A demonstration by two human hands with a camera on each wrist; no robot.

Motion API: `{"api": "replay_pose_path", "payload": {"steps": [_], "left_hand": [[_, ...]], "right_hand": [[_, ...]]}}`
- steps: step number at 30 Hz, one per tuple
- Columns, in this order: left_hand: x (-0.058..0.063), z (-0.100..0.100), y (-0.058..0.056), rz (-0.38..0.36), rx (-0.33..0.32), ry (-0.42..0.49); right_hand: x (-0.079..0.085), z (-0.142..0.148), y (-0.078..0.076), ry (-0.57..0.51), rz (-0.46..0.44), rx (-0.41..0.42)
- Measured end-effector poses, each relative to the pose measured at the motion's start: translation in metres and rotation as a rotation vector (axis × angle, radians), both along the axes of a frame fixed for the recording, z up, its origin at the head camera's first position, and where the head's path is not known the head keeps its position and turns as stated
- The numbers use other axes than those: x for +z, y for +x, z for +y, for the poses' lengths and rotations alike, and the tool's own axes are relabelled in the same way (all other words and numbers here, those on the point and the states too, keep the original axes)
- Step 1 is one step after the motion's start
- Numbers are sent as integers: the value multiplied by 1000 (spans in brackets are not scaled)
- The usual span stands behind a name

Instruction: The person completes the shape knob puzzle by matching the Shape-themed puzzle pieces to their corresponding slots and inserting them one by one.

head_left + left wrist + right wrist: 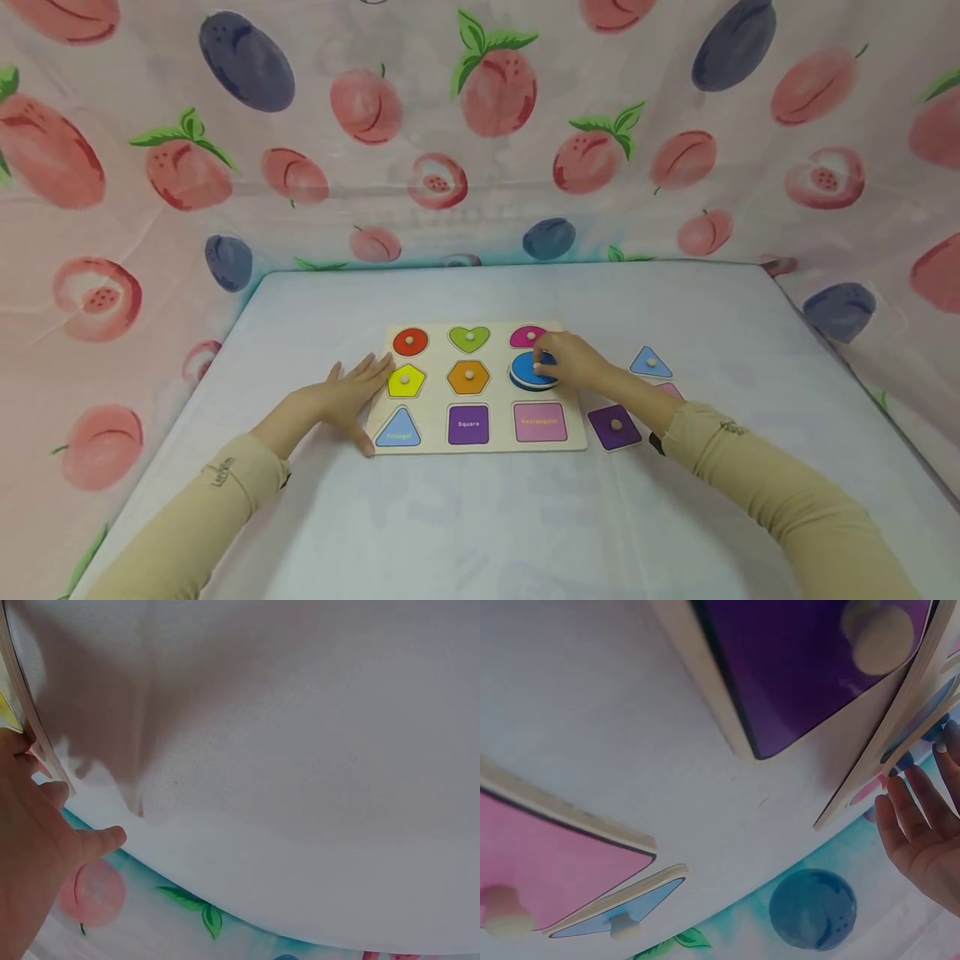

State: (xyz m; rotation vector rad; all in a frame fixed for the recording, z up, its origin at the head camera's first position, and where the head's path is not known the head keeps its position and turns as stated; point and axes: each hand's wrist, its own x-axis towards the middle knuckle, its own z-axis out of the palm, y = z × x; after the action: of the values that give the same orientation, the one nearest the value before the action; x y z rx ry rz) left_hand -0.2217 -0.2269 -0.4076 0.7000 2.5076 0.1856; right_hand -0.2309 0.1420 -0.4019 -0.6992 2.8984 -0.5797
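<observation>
A wooden shape puzzle board (pixel 435 400) lies flat on the white table. My right hand (pixel 573 360) pinches the knob of a blue oval puzzle piece (pixel 527 372), which sits slightly off its recess in the middle row. My left hand (pixel 347 400) is spread at the board's left edge, fingertips on the rim and thumb near the lower corner. Red circle (pixel 410 341), green heart (pixel 469 337), magenta half circle (pixel 527 336), yellow pentagon (pixel 406 381) and orange hexagon (pixel 468 377) pieces fill their recesses. Printed triangle, square and rectangle recesses show along the near row.
Right of the board lie a purple square piece (pixel 615 427), a blue triangle piece (pixel 651 362) and a pink piece (pixel 562 859), partly hidden by the right forearm in the head view. A fruit-patterned cloth (pixel 495 192) hangs behind the table.
</observation>
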Motion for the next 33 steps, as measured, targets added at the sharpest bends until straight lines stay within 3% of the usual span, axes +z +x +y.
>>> {"api": "replay_pose_path", "payload": {"steps": [19, 33], "left_hand": [[-2, 1, -5, -40, 46, -17], [-3, 0, -4, -46, 64, -11]], "right_hand": [[-8, -6, -4, 60, 82, 82], [-7, -4, 8, 55, 76, 57]]}}
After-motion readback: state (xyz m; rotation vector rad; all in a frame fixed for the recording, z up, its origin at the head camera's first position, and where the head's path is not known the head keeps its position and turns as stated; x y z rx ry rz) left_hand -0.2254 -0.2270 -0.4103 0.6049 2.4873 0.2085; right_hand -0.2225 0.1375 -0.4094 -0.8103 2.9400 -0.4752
